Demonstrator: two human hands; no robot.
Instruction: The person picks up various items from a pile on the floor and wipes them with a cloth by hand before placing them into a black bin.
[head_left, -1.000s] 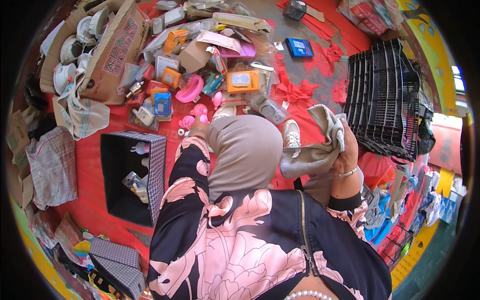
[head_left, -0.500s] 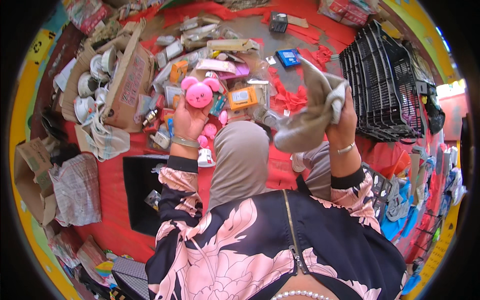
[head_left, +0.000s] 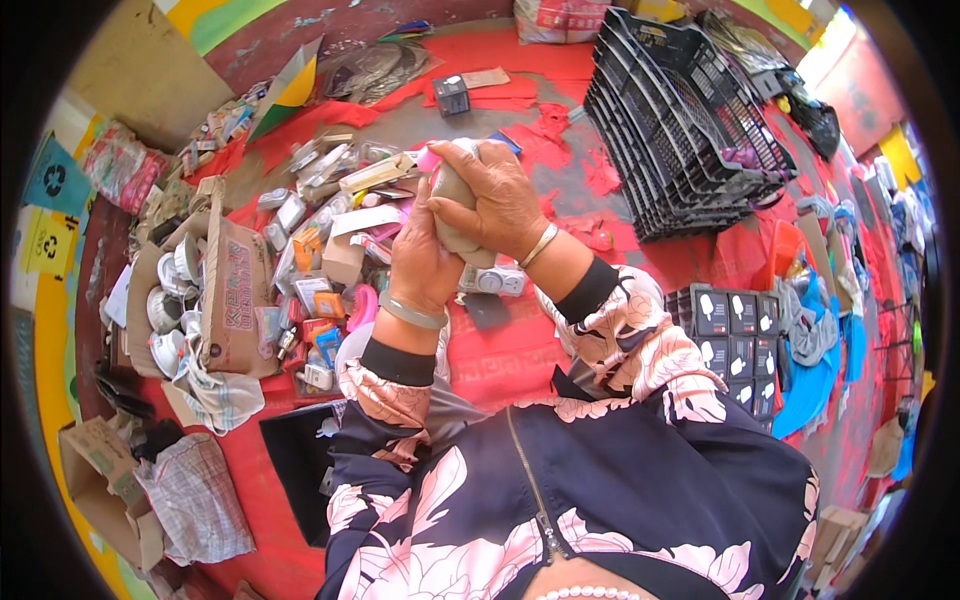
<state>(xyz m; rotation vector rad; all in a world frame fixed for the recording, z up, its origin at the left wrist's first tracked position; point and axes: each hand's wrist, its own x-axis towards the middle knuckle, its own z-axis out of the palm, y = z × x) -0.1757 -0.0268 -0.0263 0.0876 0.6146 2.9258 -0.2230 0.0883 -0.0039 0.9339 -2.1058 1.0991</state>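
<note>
My two hands meet in front of me above a pile of small goods (head_left: 340, 215). In my left hand (head_left: 418, 250) is a round pink bear-head-shaped thing (head_left: 428, 160), mostly hidden, with only a small pink part showing at the top. My right hand (head_left: 492, 195) is closed on a grey-brown cloth (head_left: 455, 208) and presses it against the bear-head thing. Beneath my left wrist lies a curved pink piece (head_left: 362, 306), partly covered by my arm, among small packets and boxes.
To the left stands an open carton (head_left: 240, 290) of white round fittings, beside a checked sack (head_left: 195, 495). Black plastic crates (head_left: 665, 130) are stacked at the far right. Several black lamp boxes (head_left: 735, 345) sit near my right elbow. Red sheeting (head_left: 500, 355) covers the floor.
My hands, apart before, have come together. The cloth in my right hand now wraps the pink bear-head thing, whose face is no longer visible. The whole view has also shifted.
</note>
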